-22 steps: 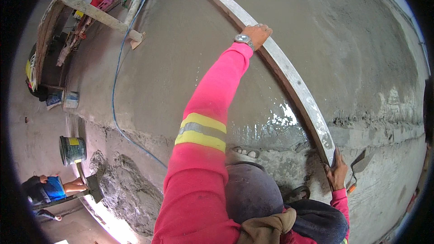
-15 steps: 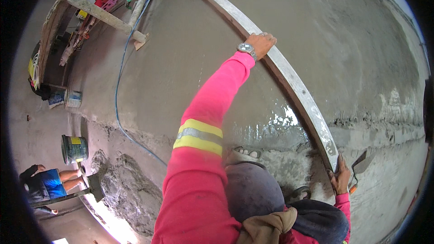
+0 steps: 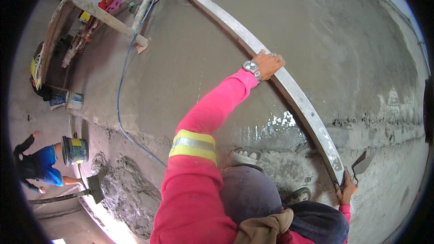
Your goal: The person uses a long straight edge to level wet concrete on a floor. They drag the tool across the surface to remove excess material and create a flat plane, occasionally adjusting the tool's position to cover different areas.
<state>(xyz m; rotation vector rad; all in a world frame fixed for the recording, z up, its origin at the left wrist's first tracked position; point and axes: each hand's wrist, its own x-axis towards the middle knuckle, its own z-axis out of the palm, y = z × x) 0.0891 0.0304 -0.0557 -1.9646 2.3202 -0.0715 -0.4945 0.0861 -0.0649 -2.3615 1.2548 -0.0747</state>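
A long metal straightedge [image 3: 307, 108], smeared with cement, lies across the smooth wet cement surface [image 3: 199, 58]. It runs from the far left toward the near right. My left hand [image 3: 270, 64], with a watch at the wrist, grips it partway along, fingers over the top. Near its close end, my right hand [image 3: 346, 190] is wrapped round the bar, the thumb on the near side. Just beyond my right hand lies a pointed trowel [image 3: 362, 164] on the rougher concrete. Part of its handle is hidden behind that hand.
A blue hose [image 3: 119, 95] curves over the wet surface at left. A wooden frame [image 3: 104, 16] stands at far left. Past a dark bucket [image 3: 74, 150], a person [image 3: 43, 165] stands near a mortar heap [image 3: 124, 190] with a long-handled tool blade [image 3: 95, 189] against it.
Both hands have drawn the straightedge a little toward me and slightly right. My left hand is nearer now. At left, the other person has shifted, with an arm and legs spread wider.
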